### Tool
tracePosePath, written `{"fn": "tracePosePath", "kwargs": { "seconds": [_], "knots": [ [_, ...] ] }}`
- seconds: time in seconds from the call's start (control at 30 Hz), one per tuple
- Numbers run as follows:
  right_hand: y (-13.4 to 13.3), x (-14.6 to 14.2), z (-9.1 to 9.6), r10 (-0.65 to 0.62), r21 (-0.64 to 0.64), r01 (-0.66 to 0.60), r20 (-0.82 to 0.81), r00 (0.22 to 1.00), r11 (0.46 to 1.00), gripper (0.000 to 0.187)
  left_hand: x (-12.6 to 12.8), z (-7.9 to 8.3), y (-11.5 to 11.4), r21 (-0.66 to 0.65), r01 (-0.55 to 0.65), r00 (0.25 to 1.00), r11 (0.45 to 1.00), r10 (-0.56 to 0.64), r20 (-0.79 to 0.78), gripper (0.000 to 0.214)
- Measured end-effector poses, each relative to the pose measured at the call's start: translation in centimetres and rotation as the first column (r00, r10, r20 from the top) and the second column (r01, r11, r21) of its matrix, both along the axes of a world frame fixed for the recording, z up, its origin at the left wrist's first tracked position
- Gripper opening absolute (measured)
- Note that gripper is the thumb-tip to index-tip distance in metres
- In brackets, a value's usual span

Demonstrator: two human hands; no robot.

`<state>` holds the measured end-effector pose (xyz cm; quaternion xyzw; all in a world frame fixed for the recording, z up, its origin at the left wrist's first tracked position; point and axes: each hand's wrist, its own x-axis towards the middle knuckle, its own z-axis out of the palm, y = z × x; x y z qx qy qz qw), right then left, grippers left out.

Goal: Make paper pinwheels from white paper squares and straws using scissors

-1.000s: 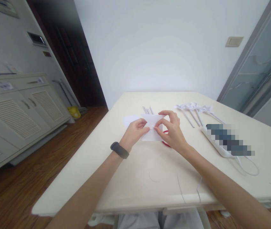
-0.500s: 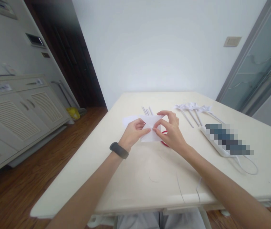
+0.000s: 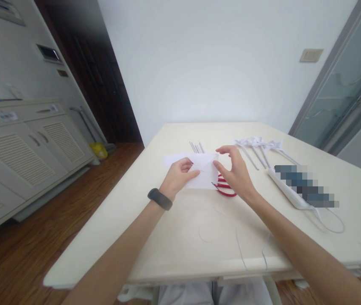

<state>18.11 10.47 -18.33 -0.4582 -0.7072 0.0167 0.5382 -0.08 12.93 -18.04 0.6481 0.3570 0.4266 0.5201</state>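
Note:
A white square of paper (image 3: 204, 173) lies on the cream table (image 3: 199, 228) in front of me. My left hand (image 3: 178, 177), with a black band on the wrist, pinches the paper near its middle. My right hand (image 3: 237, 173) hovers just right of the paper, fingers spread and empty, its fingertip near the paper's top right corner. Red-handled scissors (image 3: 226, 188) lie on the table under my right hand, partly hidden by the paper.
Several white sticks (image 3: 197, 147) lie beyond the paper. Finished white paper pinwheels on sticks (image 3: 259, 146) rest at the back right. A white power strip (image 3: 298, 188) with its cable lies to the right. Thin wire offcuts (image 3: 240, 245) lie near the front edge. Cabinets (image 3: 24, 152) stand left.
My right hand has let go of the paper's middle and moved right, opening. The red scissors beneath it now show. My left hand keeps its hold.

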Motion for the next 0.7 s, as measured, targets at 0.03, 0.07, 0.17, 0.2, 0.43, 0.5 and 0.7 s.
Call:
{"fn": "tracePosePath", "kwargs": {
  "seconds": [0.03, 0.07, 0.17, 0.2, 0.43, 0.5, 0.7],
  "knots": [
    [0.10, 0.03, -0.10, 0.023, -0.030, -0.023, -0.025, 0.999, 0.999, 0.024, 0.04, 0.01, 0.00, 0.000, -0.003, 1.000, 1.000, 0.003, -0.001, 0.035],
    [0.18, 0.04, -0.19, 0.042, -0.055, -0.045, -0.052, 0.998, 0.997, 0.022, 0.08, 0.03, -0.01, 0.001, -0.006, 1.000, 1.000, 0.006, -0.002, 0.036],
    [0.34, 0.06, -0.37, 0.071, -0.096, -0.082, -0.114, 0.991, 0.992, 0.018, 0.20, 0.14, -0.09, 0.003, -0.014, 1.000, 1.000, 0.014, -0.005, 0.037],
    [0.39, 0.09, -0.43, 0.075, -0.102, -0.088, -0.128, 0.989, 0.991, 0.018, 0.22, 0.18, -0.12, 0.005, -0.015, 1.000, 1.000, 0.015, -0.006, 0.037],
    [0.99, 0.51, -0.80, 0.134, -0.196, -0.180, -0.228, 0.964, 0.964, 0.020, 0.17, 0.31, -0.16, 0.013, -0.002, 1.000, 1.000, 0.002, -0.011, 0.038],
    [1.04, 0.49, -0.76, 0.158, -0.217, -0.212, -0.242, 0.957, 0.953, 0.017, 0.15, 0.27, -0.16, 0.016, 0.001, 1.000, 1.000, -0.001, -0.014, 0.038],
    [0.84, 0.28, -0.42, 0.177, -0.231, -0.238, -0.258, 0.950, 0.943, 0.014, 0.24, 0.13, -0.13, 0.001, 0.037, 0.999, 0.999, -0.037, -0.028, 0.039]
  ]
}}
